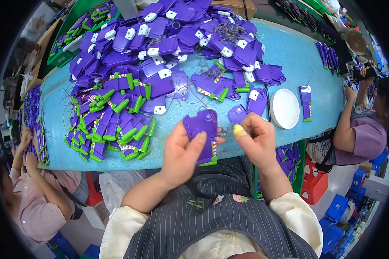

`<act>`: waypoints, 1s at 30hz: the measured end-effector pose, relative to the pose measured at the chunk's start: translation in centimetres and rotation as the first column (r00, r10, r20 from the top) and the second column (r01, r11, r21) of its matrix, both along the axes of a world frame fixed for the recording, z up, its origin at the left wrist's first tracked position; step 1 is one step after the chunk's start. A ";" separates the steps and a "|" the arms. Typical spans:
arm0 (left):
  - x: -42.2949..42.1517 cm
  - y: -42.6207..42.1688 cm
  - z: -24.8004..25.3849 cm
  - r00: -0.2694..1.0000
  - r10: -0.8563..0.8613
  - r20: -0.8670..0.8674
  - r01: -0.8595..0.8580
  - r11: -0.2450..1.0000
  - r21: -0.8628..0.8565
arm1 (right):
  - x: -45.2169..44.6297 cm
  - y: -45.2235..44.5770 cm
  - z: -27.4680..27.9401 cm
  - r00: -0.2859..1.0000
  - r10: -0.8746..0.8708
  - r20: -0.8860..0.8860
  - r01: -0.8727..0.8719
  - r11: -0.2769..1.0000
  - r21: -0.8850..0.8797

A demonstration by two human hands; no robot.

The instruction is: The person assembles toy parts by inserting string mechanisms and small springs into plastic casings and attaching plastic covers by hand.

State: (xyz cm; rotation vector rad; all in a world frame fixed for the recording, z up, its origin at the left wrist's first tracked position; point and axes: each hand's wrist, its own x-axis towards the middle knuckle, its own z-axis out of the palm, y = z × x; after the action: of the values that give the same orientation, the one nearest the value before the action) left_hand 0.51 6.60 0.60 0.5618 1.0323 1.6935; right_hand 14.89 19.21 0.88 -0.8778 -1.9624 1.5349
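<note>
My left hand grips a purple plastic toy wing piece above the table's near edge, thumb on its face. A green end and a red-and-white striped strip show at its lower side. Just right of it, my right hand is closed in a pinch, with a yellow cover on one digit; what it holds, if anything, is too small to make out. Beyond the hands lie purple panels with white tabs. At left is a heap of purple pieces with green ends. Small metal springs lie on the far pile.
A white round dish and one purple-green piece sit on the blue table at right. Green bins stand at far left. Co-workers sit at left and right. A red stool is below.
</note>
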 end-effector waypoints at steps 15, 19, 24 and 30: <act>-1.9 1.8 0.6 0.275 0.176 -0.945 0.253 0.935 0.248 | 0.9 4.3 -1.7 0.946 0.277 -0.169 -0.285 0.455 -0.844; -2.2 1.5 1.3 0.398 0.014 -0.917 0.246 0.962 0.121 | 0.6 4.6 -1.1 0.924 0.371 -0.091 -0.311 0.592 -0.743; -2.2 2.2 0.2 0.344 0.206 -0.916 0.210 0.934 0.289 | 0.0 3.8 0.3 0.976 0.089 -0.199 -0.210 0.631 -0.747; -2.8 2.2 -0.2 -0.064 0.452 -0.890 0.376 0.837 0.398 | 0.7 1.8 -0.3 0.985 -0.056 -0.161 -0.108 0.524 -0.845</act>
State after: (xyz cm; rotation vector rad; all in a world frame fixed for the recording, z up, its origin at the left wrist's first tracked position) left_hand -2.29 8.81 0.37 2.6244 1.4876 1.3450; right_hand 15.63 20.97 0.63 -1.0054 -0.9838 2.5596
